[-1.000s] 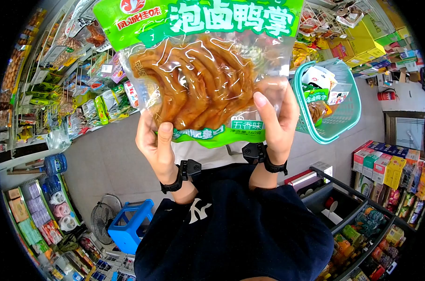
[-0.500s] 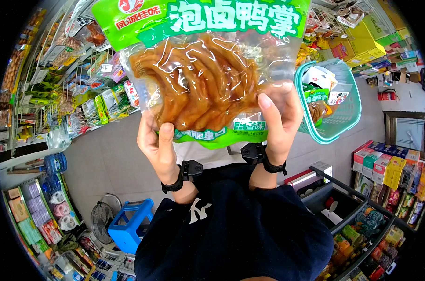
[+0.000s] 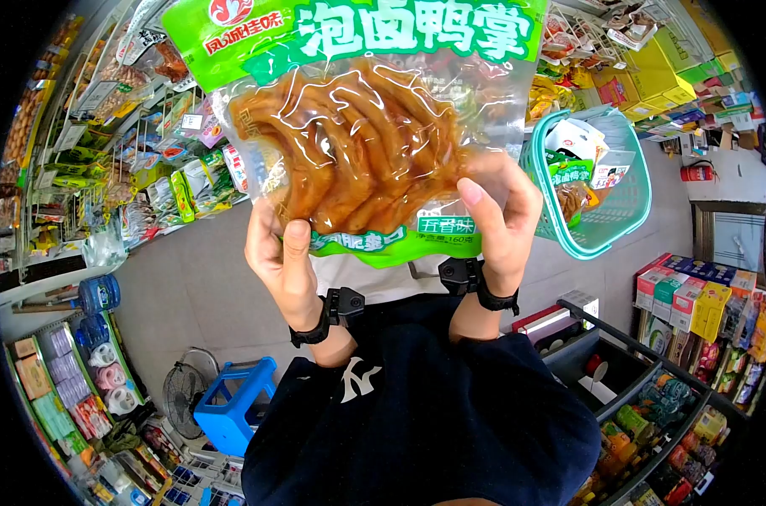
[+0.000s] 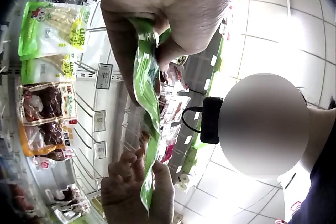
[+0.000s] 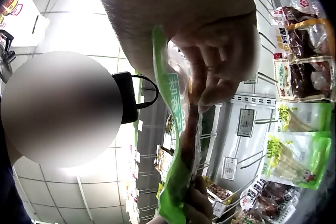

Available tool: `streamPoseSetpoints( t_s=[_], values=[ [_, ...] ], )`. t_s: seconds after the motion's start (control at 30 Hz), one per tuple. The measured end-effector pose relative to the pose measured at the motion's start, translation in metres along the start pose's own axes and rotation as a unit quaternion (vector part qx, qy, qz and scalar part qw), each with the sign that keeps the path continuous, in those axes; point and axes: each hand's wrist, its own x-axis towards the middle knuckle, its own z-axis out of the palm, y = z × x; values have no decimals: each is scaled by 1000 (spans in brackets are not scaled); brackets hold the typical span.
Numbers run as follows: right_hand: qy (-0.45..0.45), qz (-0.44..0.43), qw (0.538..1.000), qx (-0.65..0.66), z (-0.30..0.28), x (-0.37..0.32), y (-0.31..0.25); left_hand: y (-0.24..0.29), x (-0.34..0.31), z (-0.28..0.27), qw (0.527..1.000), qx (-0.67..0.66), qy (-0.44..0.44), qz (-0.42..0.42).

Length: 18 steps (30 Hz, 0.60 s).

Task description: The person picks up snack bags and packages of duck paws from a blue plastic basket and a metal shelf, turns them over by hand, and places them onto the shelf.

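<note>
A clear and green vacuum bag of braised duck feet (image 3: 357,152) is held up flat in front of the chest, printed side facing the head camera. My left hand (image 3: 283,266) pinches its lower left corner, thumb on the front and fingers behind. At the lower right, my right hand (image 3: 505,223) grips the edge the same way, its thumb tip beside the duck feet. Both wrist views catch the bag edge-on: its green rim (image 4: 147,87) runs between the hands in the left one, and the green edge (image 5: 176,182) curves below my right hand in the other.
A mint-green basket (image 3: 585,244) at the right contains another duck feet bag (image 3: 572,190) and other packs. Racks of hanging snack packs (image 3: 147,177) line the left. A blue stool (image 3: 231,413) and a fan (image 3: 185,396) stand lower left; dark shelving (image 3: 602,354) is lower right.
The bag has shifted slightly right and then back left, with both hands keeping their hold on it. The basket and shelves look the same.
</note>
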Motion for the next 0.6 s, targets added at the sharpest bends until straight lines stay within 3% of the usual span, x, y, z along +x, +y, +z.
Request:
streamPoseSetpoints(
  t_s=[0.6],
  values=[
    [13, 35, 999, 11, 4, -1, 0, -1, 1, -1, 1000, 11, -10, -6]
  ],
)
